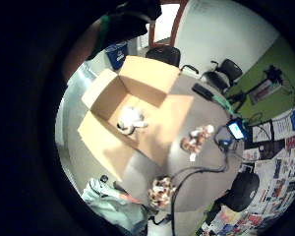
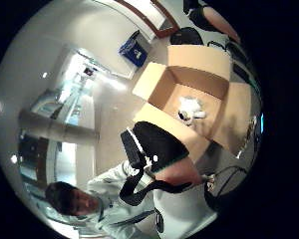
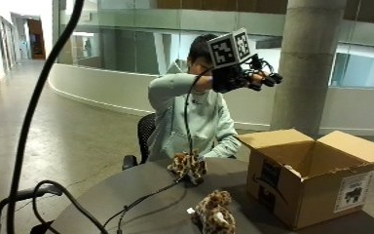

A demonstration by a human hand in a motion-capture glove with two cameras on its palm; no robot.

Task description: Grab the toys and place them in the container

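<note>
Hand: while the arm is lifted to head height in the upper middle of the outside view, the gloved right hand [image 3: 244,77] has its fingers [image 3: 269,78] spread, holding nothing, palm facing down.
Box: the open cardboard box [image 3: 316,187] stands at the lower right, flaps out, on the round table [image 3: 135,214].
Toy inside: a white plush toy [image 1: 131,119] lies on the box floor.
Toys outside: two spotted giraffe toys [image 3: 188,166] [image 3: 214,212] sit on the table left of the box.
</note>
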